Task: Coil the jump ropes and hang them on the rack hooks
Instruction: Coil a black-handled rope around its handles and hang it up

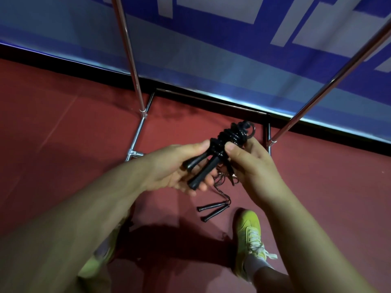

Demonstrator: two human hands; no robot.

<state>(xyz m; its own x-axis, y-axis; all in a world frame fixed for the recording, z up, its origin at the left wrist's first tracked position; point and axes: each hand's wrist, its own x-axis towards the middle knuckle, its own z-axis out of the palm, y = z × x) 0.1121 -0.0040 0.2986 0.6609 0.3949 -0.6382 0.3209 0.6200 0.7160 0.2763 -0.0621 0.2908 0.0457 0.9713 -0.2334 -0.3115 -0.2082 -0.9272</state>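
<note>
Coiling nearly finished: my left hand point(179, 166) cradles the 2 handles point(203, 168); my right hand point(249, 163) pinches the wound jump rope point(230, 135). Next: secure it, then find a hook.

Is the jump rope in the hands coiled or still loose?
Coiled: the black jump rope is wound into a tight bundle, its two handles sticking out, held by the left hand and right hand.

Coiled jump rope point(229, 137) and its handles point(203, 168): glossy black. Second rope's handles point(211, 210) on the floor: black. Floor point(63, 123): dull red. Rack poles point(129, 53): polished silver. Wall banner point(211, 39): blue with pale grey-white blocks. Shoe point(249, 233): yellow-green, white laces.
</note>
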